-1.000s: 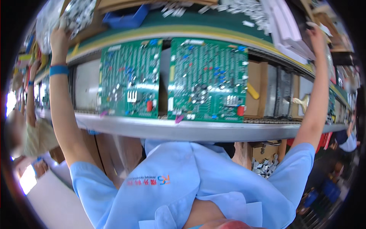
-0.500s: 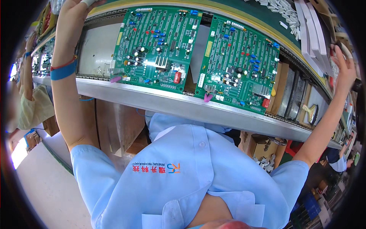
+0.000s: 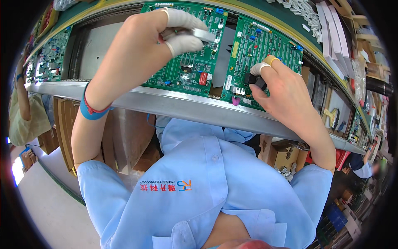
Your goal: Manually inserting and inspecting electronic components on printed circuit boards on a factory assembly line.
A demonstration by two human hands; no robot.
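Two green circuit boards lie side by side on the conveyor line. Above the left circuit board (image 3: 174, 79), my left hand (image 3: 145, 45), with white finger cots, pinches a small pale grey block (image 3: 204, 35) between thumb and fingers. Over the lower left part of the right circuit board (image 3: 248, 39), my right hand (image 3: 286, 89) grips a black block-shaped component (image 3: 258, 81) in its fingertips. White and yellow cots cover some of those fingers. The hand hides much of that board's lower half. A purple piece (image 3: 236, 101) sits at its near edge.
A metal rail (image 3: 178, 101) runs along the near side of the line. Farther left, another board (image 3: 52, 56) lies on it. White parts (image 3: 304, 12) lie scattered at the far right, near long white strips (image 3: 333, 33). A co-worker's arm (image 3: 23, 89) shows at far left.
Both hands have come inward from the outer sides to over the boards, now with the grey block and the black component. The boards have shifted slightly right.
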